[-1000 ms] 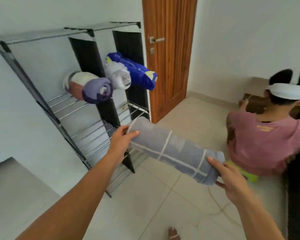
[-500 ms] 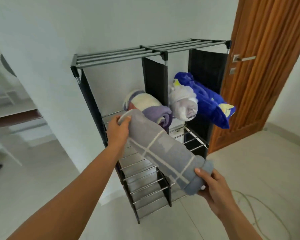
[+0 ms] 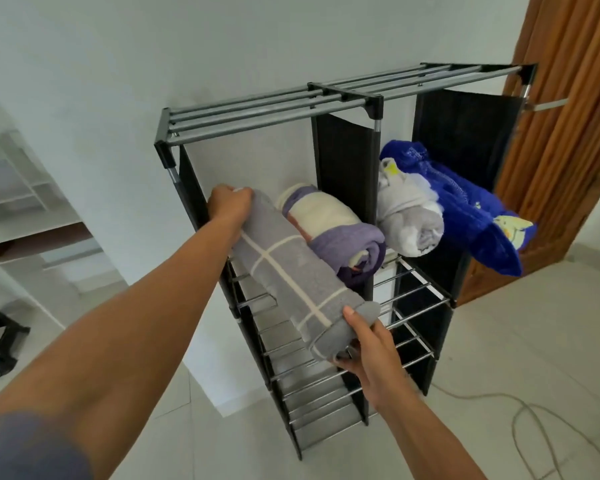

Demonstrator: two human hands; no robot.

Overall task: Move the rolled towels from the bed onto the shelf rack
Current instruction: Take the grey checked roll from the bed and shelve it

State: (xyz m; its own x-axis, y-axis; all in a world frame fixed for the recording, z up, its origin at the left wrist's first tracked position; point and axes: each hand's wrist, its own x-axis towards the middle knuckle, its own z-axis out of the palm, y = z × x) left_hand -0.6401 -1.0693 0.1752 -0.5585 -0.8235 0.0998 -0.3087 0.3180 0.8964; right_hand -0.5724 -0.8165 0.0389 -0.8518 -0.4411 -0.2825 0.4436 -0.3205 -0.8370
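Note:
A grey rolled towel with cream grid lines lies lengthwise in the upper left bay of the black shelf rack. My left hand grips its far end inside the bay. My right hand holds its near end, which sticks out past the front rails. Beside it on the same level sits a purple and cream rolled towel. The right bay holds a white-grey rolled towel and a blue rolled towel. The bed is out of view.
The rack stands against a white wall, with lower wire shelves below the towels. A brown wooden door is just right of it. A cable lies on the tiled floor. White furniture stands at left.
I have stepped closer to the rack. The grey towel has gone from in front of the rack into the upper left bay, beside the purple towel, both hands still on its ends.

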